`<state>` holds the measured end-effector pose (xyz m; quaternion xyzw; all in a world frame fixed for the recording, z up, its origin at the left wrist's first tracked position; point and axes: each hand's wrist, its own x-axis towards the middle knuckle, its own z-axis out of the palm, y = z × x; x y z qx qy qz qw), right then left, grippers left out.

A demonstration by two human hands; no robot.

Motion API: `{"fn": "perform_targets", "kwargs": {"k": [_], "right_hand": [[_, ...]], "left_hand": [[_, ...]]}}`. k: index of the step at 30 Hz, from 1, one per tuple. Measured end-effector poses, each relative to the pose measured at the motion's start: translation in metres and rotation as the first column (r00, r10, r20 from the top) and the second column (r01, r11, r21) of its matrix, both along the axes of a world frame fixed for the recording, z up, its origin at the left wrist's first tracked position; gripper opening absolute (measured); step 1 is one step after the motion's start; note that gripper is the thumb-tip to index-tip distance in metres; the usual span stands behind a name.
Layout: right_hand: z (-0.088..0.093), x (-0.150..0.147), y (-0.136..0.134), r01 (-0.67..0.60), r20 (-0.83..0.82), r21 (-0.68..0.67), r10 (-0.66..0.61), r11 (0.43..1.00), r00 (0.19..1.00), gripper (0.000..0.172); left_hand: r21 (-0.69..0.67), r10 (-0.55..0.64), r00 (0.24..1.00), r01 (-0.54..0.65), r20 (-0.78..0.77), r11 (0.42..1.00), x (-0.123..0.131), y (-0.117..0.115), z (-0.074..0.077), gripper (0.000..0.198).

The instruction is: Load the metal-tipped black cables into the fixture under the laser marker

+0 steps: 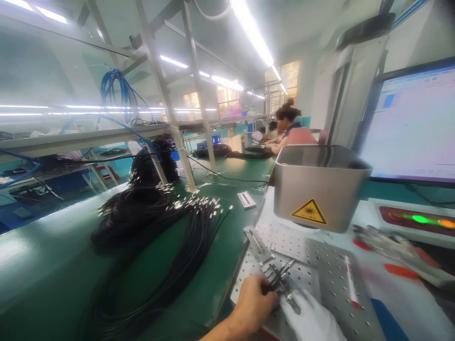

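Note:
My bare left hand (254,300) is closed, thumb and fingers pinched on several dark cable ends (282,272) with metal tips. These lie across a silver metal fixture (259,244) on a perforated plate (322,253). Close beside it, my right hand (309,315), in a white glove, has its fingertips closed at the lower end of the same fixture. What those fingertips grip is too small and blurred to name. Over the plate hangs a grey metal machine head (320,184) with a yellow laser warning label (308,211).
Black cable bundles (185,237) with shiny tips spread over the green table (46,279). A small slotted metal block (246,200) lies near its edge. To my right are a red-and-white marker (351,282), gloves (401,251) and a monitor (412,123). A person (287,123) sits farther back.

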<state>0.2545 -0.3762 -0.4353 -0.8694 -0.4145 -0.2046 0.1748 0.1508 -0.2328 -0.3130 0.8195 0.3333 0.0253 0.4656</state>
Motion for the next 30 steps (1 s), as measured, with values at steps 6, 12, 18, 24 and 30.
{"fn": "perform_targets", "kwargs": {"k": [6,12,18,24,30], "right_hand": [[0.007,-0.002,0.001,0.002,0.144,-0.018,0.001,1.000,0.990,0.032],[0.012,-0.005,0.002,-0.005,0.187,0.016,0.002,1.000,0.982,0.031],[0.015,-0.005,-0.001,-0.016,0.200,-0.015,0.019,1.000,0.980,0.031],[0.017,-0.003,-0.002,-0.165,0.469,-0.231,0.258,0.959,0.844,0.048],[0.045,-0.015,-0.002,-0.126,0.492,-0.120,0.169,0.985,0.854,0.046]], "left_hand": [[-0.031,-0.005,1.000,0.005,0.016,1.000,0.000,-0.002,0.004,0.003],[0.049,0.006,0.999,-0.004,-0.040,0.999,0.007,-0.004,0.002,0.004],[0.117,-0.026,0.989,0.043,-0.146,0.992,0.013,-0.003,0.003,0.005],[0.141,-0.086,0.979,0.113,-0.187,0.984,0.016,-0.001,0.010,0.009],[-0.034,-0.161,0.979,0.157,-0.127,0.987,0.014,0.007,0.014,0.010]]}}
